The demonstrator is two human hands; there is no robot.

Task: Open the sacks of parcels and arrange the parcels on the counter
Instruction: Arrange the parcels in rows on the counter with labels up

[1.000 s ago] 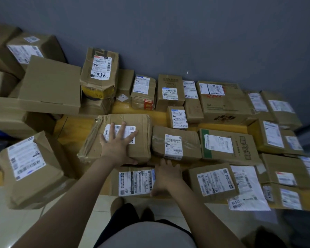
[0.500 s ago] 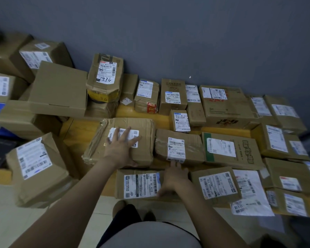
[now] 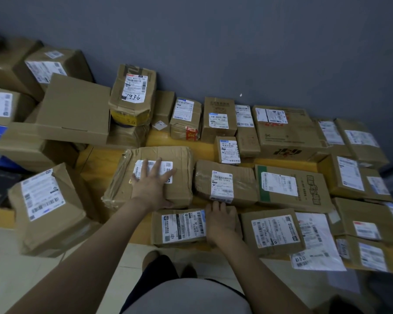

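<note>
Brown cardboard parcels with white labels lie in rows on the yellow wooden counter [image 3: 179,141]. My left hand [image 3: 151,185] lies flat, fingers spread, on the label of a wide taped parcel [image 3: 179,162] in the middle row. My right hand [image 3: 220,219] rests on the right end of a small parcel [image 3: 179,227] at the counter's front edge. Its fingers bend over that parcel's far edge and touch the labelled parcel [image 3: 222,184] behind it. No sack is in view.
A big box [image 3: 48,207] leans at the front left, over the counter's edge. Larger boxes [image 3: 73,109] are stacked at the left. A white mailer bag [image 3: 315,241] overhangs the front right. A grey wall [image 3: 236,41] backs the counter. Tiled floor [image 3: 14,268] lies below.
Both hands stay on the same two parcels. Only my head view has shifted a little.
</note>
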